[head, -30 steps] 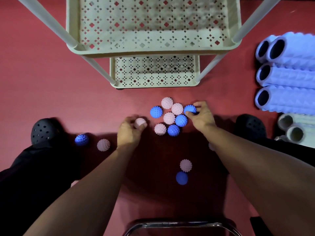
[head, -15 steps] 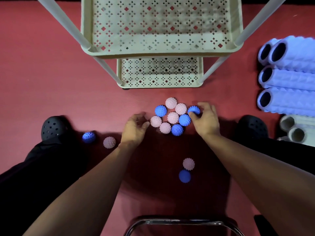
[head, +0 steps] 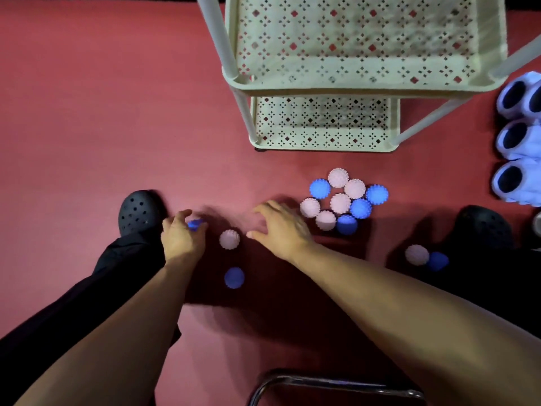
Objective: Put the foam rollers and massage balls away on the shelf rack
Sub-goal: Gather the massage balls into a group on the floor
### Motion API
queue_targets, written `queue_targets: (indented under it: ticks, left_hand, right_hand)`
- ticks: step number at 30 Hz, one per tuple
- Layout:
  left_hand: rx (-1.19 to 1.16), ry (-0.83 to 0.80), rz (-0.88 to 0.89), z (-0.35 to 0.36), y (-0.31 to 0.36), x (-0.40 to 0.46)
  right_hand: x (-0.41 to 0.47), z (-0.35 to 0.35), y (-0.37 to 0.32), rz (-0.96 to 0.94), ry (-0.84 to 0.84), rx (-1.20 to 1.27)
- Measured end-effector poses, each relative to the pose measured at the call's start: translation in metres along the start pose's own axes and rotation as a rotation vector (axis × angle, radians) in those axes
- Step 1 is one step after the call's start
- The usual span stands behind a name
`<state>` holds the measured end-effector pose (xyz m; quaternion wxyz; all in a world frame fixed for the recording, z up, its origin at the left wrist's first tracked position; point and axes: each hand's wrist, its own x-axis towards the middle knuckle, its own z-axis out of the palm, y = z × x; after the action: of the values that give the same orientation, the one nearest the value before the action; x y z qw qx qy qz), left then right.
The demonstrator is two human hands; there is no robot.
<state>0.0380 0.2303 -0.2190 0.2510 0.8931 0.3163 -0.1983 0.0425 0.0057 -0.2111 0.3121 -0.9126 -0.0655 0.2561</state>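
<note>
Balls (head: 340,202) sit clustered on the floor (head: 87,112) at 6 o'clock from your rack (head: 323,123). Your left hand (head: 183,238) reaches a blue ball (head: 195,224) by your shoe (head: 139,212); blur hides whether it grips. Your right hand (head: 281,227) hovers with fingers spread, at 3 o'clock from a pink ball (head: 229,239). Rollers (head: 515,148) lie at 3 o'clock from the rack.

red floor (head: 87,98) carries spiky massage balls (head: 339,202), rack (head: 322,148), apparently foam rollers (head: 515,177).
</note>
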Motion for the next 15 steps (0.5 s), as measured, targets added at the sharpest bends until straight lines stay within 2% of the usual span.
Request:
queue_targets:
  ticks: [8, 12, 15]
  left_hand:
    - [-0.25, -0.005, -0.194, 0.011, -0.03, 0.004]
    - [-0.285, -0.021, -0.192, 0.015, -0.018, 0.002]
    - [-0.325, -0.038, -0.164, 0.029, -0.003, -0.006]
  right_hand:
    - [0.016, 0.067, -0.035, 0.06, -0.145, -0.026]
    - [0.009, 0.069, -0.02, 0.133, -0.091, 0.072]
    - [-0.013, 0.052, 0.004, 0.252, 0.011, 0.299]
